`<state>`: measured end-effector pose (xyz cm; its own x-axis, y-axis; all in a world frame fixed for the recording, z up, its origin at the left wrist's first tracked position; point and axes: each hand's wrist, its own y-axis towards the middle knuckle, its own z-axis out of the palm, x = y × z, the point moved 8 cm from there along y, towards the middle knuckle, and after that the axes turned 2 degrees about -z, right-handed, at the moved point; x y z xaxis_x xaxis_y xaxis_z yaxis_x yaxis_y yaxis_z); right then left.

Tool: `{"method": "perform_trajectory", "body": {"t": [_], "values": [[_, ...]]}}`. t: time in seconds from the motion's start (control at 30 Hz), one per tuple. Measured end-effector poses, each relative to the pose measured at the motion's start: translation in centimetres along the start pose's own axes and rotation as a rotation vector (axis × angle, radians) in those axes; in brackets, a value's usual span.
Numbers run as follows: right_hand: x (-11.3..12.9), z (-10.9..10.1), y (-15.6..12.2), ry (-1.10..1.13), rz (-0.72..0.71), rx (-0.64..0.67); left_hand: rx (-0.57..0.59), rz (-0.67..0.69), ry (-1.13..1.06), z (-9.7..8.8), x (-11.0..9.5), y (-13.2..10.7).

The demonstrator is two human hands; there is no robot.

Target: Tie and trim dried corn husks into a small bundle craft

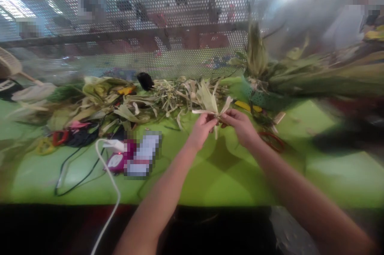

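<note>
Both my hands meet over the green table (198, 183), pinching a pale corn husk piece (210, 97) whose strips fan upward and out to the sides. My left hand (204, 127) grips its gathered base from the left, fingers closed. From the right, my right hand (238, 123) pinches the same base, its thumb close to the other thumb. A short strip hangs below the fingers. Behind the hands lies a heap of dried husks (132, 113), with thin shredded strips (168, 95) in its middle.
Left of my arms are a phone (144, 154), a magenta power socket (129, 151) with a white cable (112, 185), and red-handled scissors (61, 137). A green basket (264, 97) with long husks stands at right. A perforated metal screen (180, 57) rises behind.
</note>
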<state>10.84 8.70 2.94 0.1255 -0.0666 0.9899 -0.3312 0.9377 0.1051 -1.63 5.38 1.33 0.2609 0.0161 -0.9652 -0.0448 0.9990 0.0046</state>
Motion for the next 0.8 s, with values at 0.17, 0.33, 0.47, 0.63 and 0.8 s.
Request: {"method": "perform_trajectory", "body": {"t": [0.17, 0.33, 0.47, 0.63, 0.8], "values": [[-0.6, -1.0, 0.3, 0.064, -0.004, -0.098, 0.0, 0.004, 0.11, 0.0, 0.1, 0.0], [-0.1, -1.2, 0.1, 0.002, -0.064, -0.15, 0.059, 0.013, 0.155, 0.6, 0.1, 0.2], [0.2, -1.5, 0.0, -0.056, -0.086, -0.19, 0.12, 0.049, 0.191, 0.9, 0.2, 0.2], [1.1, -1.7, -0.1, -0.111, -0.138, -0.168, 0.143, 0.054, 0.184, 1.2, 0.0, -0.5], [2.1, -1.0, -0.3, -0.234, -0.172, -0.096, 0.119, 0.011, 0.12, 1.3, -0.2, -0.8]]}}
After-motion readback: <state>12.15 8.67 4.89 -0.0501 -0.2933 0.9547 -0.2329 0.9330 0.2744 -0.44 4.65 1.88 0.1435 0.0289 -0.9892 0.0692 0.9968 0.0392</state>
